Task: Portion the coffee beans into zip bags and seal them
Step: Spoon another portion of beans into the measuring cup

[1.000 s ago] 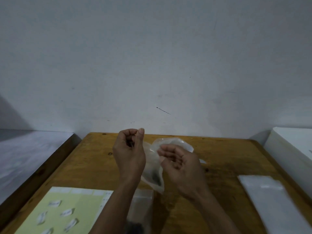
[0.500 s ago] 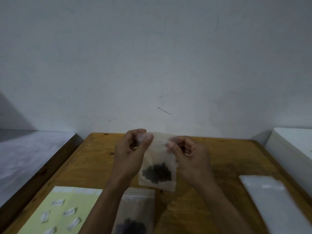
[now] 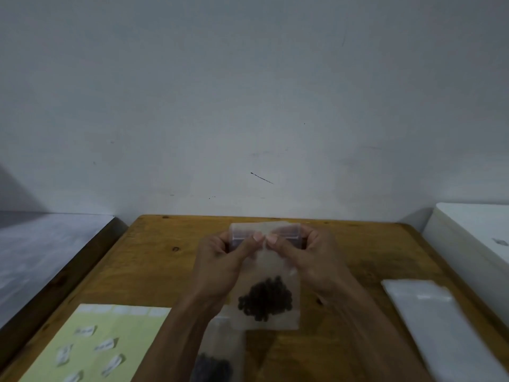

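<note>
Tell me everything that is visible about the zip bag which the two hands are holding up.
The held zip bag is small, clear, slightly cloudy plastic. It hangs upright above the wooden table, its mouth on top. A dark heap of coffee beans sits in its lower part. The left hand and the right hand pinch its top strip, thumbs meeting near the middle. Whether the zip is closed cannot be told.
</note>
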A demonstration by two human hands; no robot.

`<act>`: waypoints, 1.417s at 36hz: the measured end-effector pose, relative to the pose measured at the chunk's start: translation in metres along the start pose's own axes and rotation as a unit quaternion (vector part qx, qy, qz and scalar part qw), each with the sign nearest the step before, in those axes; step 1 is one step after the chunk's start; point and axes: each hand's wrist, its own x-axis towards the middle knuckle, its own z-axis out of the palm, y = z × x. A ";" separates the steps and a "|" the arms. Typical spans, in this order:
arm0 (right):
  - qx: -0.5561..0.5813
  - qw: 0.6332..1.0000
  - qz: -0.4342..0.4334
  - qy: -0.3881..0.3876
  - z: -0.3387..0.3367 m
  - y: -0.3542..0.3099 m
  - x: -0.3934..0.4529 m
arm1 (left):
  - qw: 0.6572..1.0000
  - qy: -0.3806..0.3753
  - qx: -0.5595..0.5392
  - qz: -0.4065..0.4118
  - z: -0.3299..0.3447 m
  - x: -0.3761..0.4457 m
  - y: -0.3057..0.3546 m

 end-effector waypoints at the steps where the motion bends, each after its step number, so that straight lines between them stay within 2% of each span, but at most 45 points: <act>1: -0.007 1.000 -0.001 0.001 0.000 0.000 0.000 | 1.000 0.007 0.003 0.004 0.001 0.000 0.000; 7: -0.049 0.999 0.006 0.002 0.000 0.004 0.001 | 0.998 0.047 0.038 0.024 0.013 -0.001 0.000; 13: 0.089 0.994 0.053 0.017 -0.009 0.003 -0.001 | 0.998 0.056 -0.006 0.001 0.006 0.000 0.005; 20: 0.086 0.993 0.063 0.045 -0.012 0.006 -0.007 | 0.996 0.087 -0.021 -0.010 0.004 -0.005 0.005; 25: 0.061 0.994 0.089 0.024 -0.019 0.002 -0.021 | 0.996 0.052 -0.005 -0.072 0.002 -0.014 0.007; 31: -0.012 0.990 0.142 0.014 -0.028 0.025 -0.047 | 0.984 -0.001 0.094 -0.153 -0.001 -0.037 -0.017; 36: -0.142 0.969 0.204 -0.008 -0.030 0.057 -0.069 | 0.940 -0.018 0.308 -0.148 -0.006 -0.055 -0.042; 40: -0.293 0.937 0.189 -0.028 -0.023 0.067 -0.075 | 0.875 -0.019 0.474 -0.095 -0.004 -0.061 -0.045; 45: -0.401 0.904 0.148 -0.022 -0.012 0.069 -0.072 | 0.830 -0.003 0.548 -0.106 0.001 -0.059 -0.048; 51: -0.439 0.886 0.151 -0.012 -0.010 0.074 -0.064 | 0.779 -0.002 0.623 -0.071 0.007 -0.050 -0.053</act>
